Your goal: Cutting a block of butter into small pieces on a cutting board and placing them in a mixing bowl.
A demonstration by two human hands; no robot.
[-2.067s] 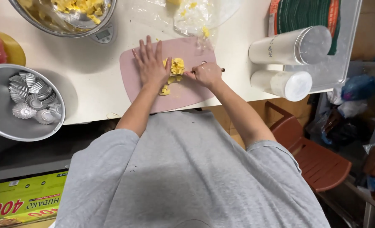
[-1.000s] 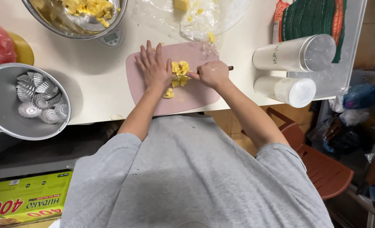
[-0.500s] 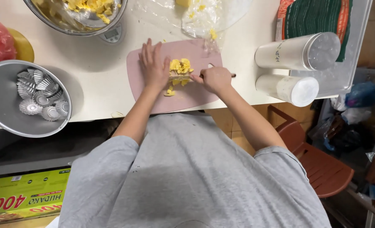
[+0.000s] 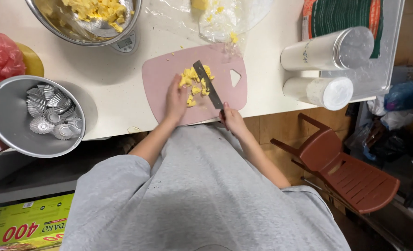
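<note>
Chopping yellow chunks (image 4: 194, 81) on a pink board (image 4: 162, 79) at the counter's near edge.

Head view: the right hand (image 4: 232, 118) is closed around the handle of a knife (image 4: 208, 83), whose blade lies slanted across the pile, so the edge meets the pieces. The left hand (image 4: 176, 100) lies flat and open on the board just beside the chunks, seemingly to steady it and keep them gathered. A steel bowl (image 4: 53, 23) with more yellow pieces sits on a scale (image 4: 125, 43) behind; a pot (image 4: 11, 121) of fluted tins (image 4: 53, 114) stands to the left.
</note>
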